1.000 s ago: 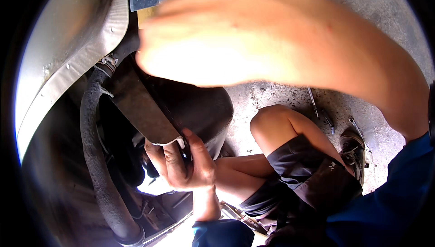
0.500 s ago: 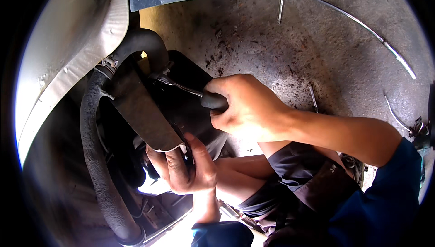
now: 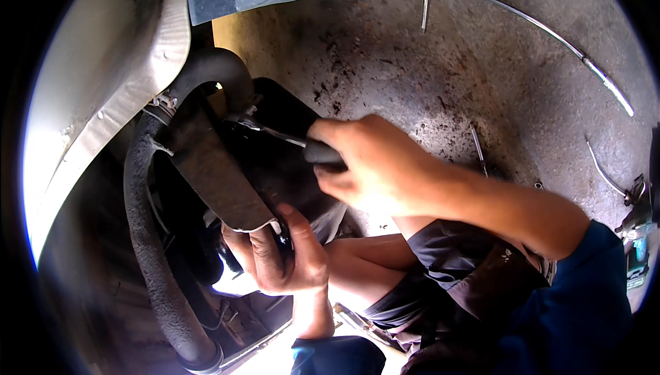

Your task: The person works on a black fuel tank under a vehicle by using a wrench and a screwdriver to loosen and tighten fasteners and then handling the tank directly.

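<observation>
Head view puts the hand tool (image 3: 320,152) near the middle, its metal shaft slanting up and left to the clamp (image 3: 249,115) at the end of a curved black hose (image 3: 214,64). I judge the tool light and stiff, with a thick dark grip that is the natural place to hold; any grease would make it slippery. My right hand (image 3: 381,165) has its fingers closed round that grip, leaving the shaft bare. The hose looks like rubber, firm but with some give, so I would pinch it just behind the clamp rather than pull on its bend.

Below the hose hangs a dark box (image 3: 216,165), with a hard, flat face and a pale lower edge that may be sharp. My left hand (image 3: 295,255) holds that lower end, fingers hooked underneath and thumb along the side; whether it bears much weight I cannot tell. A rough grey pipe (image 3: 143,227) runs to its left. Farther out, a long metal rod (image 3: 515,15) lies on the stained floor (image 3: 385,65).
</observation>
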Demonstrator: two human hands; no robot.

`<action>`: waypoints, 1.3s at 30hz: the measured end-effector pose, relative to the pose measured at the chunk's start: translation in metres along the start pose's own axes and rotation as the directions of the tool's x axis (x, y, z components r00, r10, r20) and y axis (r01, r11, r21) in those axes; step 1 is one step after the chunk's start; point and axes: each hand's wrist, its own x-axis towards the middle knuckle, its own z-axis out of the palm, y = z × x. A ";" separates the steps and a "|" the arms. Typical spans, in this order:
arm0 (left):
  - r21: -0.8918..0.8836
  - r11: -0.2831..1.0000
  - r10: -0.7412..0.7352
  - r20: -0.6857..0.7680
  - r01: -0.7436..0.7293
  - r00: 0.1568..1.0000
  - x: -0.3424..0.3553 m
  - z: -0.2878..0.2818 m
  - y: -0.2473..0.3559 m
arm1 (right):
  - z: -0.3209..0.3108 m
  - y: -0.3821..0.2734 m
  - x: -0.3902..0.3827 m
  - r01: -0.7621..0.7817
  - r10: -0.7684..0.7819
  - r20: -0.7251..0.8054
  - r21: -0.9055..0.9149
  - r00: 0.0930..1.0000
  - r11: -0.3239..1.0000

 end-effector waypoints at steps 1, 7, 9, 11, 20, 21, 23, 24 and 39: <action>0.024 0.999 0.025 0.052 -0.026 0.998 -0.001 -0.004 -0.004 | -0.013 -0.003 0.005 0.039 -0.034 0.039 -0.139 0.999 0.990; -0.018 1.000 0.001 0.052 0.000 0.999 -0.005 -0.009 -0.004 | -0.075 -0.038 0.040 0.606 -0.639 0.246 -0.666 0.729 0.436; -0.015 1.000 0.014 0.060 -0.013 0.998 -0.005 -0.007 -0.006 | -0.081 -0.040 0.040 0.730 -0.815 0.160 -0.563 0.557 0.389; -0.016 1.000 0.019 0.050 -0.019 0.999 -0.003 -0.006 -0.004 | -0.073 -0.047 0.042 0.597 -0.518 0.319 -0.578 0.793 0.557; -0.054 0.999 -0.007 0.025 0.008 1.000 -0.006 -0.005 -0.009 | -0.043 -0.055 0.041 -0.100 0.248 0.307 -0.425 0.919 0.899; -0.050 0.999 0.005 0.019 -0.004 1.000 -0.007 -0.005 -0.010 | -0.037 -0.050 0.039 -0.116 0.236 0.288 -0.379 0.928 0.918; -0.048 0.999 0.011 0.024 -0.010 1.000 -0.005 -0.007 -0.009 | -0.025 -0.042 0.036 -0.146 0.218 0.246 -0.282 0.944 0.948; -0.047 0.999 0.013 0.026 -0.012 1.000 -0.004 -0.007 -0.007 | -0.020 -0.038 0.033 -0.152 0.209 0.225 -0.249 0.952 0.957; -0.063 0.997 -0.032 0.053 0.036 0.998 -0.002 -0.009 -0.005 | -0.017 -0.020 0.035 0.309 -0.370 0.037 -0.631 0.928 0.711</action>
